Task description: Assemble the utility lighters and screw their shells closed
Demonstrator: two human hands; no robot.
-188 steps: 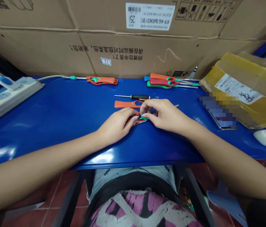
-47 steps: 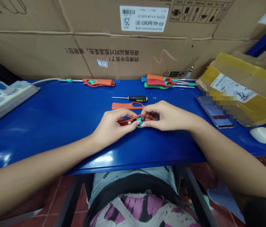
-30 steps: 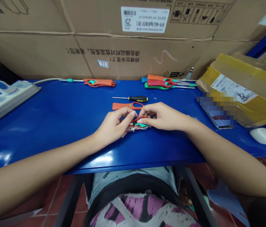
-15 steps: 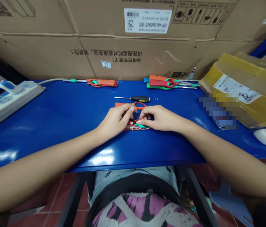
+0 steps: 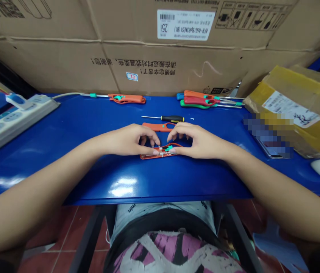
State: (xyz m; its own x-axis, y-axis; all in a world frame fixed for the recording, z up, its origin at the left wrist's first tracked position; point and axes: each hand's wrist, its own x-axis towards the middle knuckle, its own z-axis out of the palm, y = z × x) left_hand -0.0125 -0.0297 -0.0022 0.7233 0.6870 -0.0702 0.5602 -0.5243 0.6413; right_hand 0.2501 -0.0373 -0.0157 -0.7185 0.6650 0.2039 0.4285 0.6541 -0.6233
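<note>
With fingers (image 5: pixel 150 132) parted, we are curving our left hand (image 5: pixel 135 140) and right hand (image 5: pixel 198 141) over the opened orange casing (image 5: pixel 161 154), which is lying between the worktop's (image 5: pixel 160 178) front and back edges.

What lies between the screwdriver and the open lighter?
In the head view: an orange cover, partly hidden by the right hand, between the screwdriver and open lighter.

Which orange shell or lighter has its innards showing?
The orange shell between left hand and right hand: white wires lie exposed inside; none show on the others.
</note>
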